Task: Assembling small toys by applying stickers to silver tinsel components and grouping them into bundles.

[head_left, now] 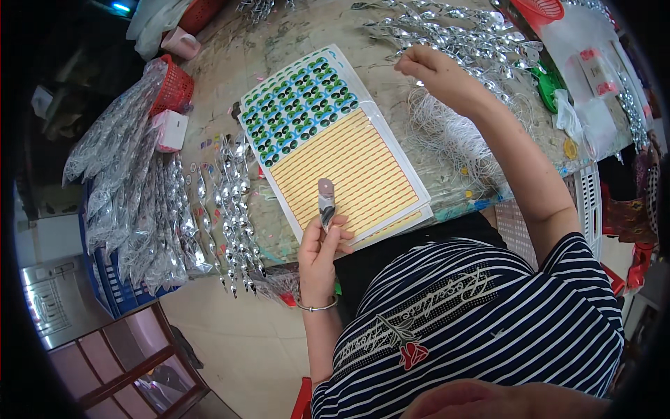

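Observation:
My left hand is closed around a short, shiny silver strip with a rounded end that stands up above the fingers. Beneath it lie stacked sticker sheets: one half carries yellow strips with red wavy lines, the other green and black round stickers on blue. My right hand is raised over the table at the upper right, its fingers curled in a pinch. Whatever it may hold is too small or hidden to see. Close to it are a pile of silver twisted spirals and a tangle of white string.
At the left edge hang more silver spirals and plastic-wrapped bundles, near a red basket and a white-pink box. A pink cup stands behind. On the right are a green object and another red basket.

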Demonstrator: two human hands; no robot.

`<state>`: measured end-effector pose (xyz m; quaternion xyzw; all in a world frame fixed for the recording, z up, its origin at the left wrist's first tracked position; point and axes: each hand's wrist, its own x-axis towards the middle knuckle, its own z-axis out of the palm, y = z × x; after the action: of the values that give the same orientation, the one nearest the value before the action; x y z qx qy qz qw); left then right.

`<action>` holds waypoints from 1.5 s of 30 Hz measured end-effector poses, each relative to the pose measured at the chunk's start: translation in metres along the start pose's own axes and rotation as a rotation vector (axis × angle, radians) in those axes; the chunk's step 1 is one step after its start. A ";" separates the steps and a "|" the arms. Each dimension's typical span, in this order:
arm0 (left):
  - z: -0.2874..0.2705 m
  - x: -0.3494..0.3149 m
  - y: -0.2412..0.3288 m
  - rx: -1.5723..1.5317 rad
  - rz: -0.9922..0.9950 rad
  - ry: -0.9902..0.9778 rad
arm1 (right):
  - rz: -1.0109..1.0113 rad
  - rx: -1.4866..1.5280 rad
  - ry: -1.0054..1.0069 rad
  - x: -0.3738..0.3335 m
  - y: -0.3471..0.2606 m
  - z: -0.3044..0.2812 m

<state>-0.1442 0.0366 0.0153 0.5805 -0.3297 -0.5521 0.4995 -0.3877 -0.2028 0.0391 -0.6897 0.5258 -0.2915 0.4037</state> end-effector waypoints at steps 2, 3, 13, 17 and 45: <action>-0.008 -0.003 -0.003 -0.002 0.007 0.021 | -0.069 -0.014 -0.043 0.002 0.010 0.001; -0.009 -0.004 -0.001 -0.004 -0.007 0.011 | -0.069 -0.014 -0.038 0.006 0.022 0.003; -0.006 -0.013 -0.009 0.025 -0.027 -0.029 | -0.350 -0.700 0.244 0.031 0.064 0.032; -0.009 -0.015 -0.007 0.012 -0.038 -0.037 | -0.406 -0.607 0.239 0.031 0.060 0.023; 0.019 -0.013 0.015 -0.129 0.034 0.060 | 0.149 0.691 -0.711 -0.128 -0.056 0.095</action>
<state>-0.1622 0.0409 0.0354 0.5577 -0.2883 -0.5459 0.5548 -0.3177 -0.0491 0.0424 -0.5329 0.2764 -0.1659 0.7824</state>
